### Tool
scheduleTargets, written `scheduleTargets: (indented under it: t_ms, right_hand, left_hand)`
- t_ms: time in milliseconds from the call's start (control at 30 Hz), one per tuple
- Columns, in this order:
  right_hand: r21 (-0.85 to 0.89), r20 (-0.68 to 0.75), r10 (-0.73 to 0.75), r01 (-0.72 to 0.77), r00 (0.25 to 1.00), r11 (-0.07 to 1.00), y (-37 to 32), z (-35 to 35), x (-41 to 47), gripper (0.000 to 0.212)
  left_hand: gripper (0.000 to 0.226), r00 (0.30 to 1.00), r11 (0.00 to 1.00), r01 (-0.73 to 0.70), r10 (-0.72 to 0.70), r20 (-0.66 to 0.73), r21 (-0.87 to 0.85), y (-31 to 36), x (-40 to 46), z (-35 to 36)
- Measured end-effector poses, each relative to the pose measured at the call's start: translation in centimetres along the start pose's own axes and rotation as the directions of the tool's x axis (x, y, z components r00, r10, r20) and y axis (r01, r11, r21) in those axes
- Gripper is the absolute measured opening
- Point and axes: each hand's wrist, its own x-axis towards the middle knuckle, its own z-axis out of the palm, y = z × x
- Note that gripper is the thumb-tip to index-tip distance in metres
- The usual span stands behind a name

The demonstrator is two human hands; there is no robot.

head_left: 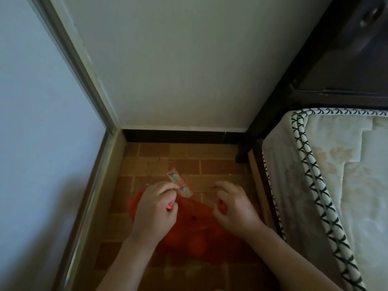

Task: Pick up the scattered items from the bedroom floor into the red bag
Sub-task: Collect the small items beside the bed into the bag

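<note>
The two small red-edged packets [180, 184] just beyond the left hand [155, 208] carry dark printed marks, too blurred to read.

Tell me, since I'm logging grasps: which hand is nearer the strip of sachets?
Left. The left hand pinches the strip of sachets at its near end; the right hand hangs apart, to its right.
</note>
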Motion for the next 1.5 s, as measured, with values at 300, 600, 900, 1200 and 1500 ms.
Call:
scheduleTargets:
  t_ms: [300, 600, 900, 1200, 1500]
  right_hand:
    - [-0.06, 0.177, -0.006, 0.017, 0.984, 0.998, 4.1, 9.7, -1.2, 0.013]
    - [-0.24, 0.349, 0.049, 0.039, 0.936, 0.97, 7.5, 15.4, -1.4, 0.07]
    - [-0.312, 0.498, 0.309, -0.164, 0.81, 0.936, 11.4, 20.5, -5.9, 0.077]
    - [-0.297, 0.166, 0.004, 0.046, 0.986, 0.954, 8.2, 20.5, -3.2, 0.06]
    - [-0.424, 0.473, 0.039, 0.188, 0.88, 0.886, 7.6, 23.0, 3.6, 0.078]
  left_hand:
    - [0.05, 0.957, 0.996, 0.073, -0.086, 0.278, 0.057, -4.9, -3.9, 7.1]
    - [0.074, 0.774, 0.936, 0.092, -0.281, 0.567, 0.339, -9.2, -4.7, 12.0]
    - [0.059, 0.6, 0.86, 0.028, -0.423, 0.679, 0.51, -13.1, -7.5, 14.1]
    - [0.07, 0.695, 0.89, 0.026, -0.344, 0.632, 0.456, -12.7, -6.1, 13.5]
    - [0.074, 0.733, 0.892, 0.066, -0.347, 0.584, 0.447, -12.4, -5.8, 14.4]
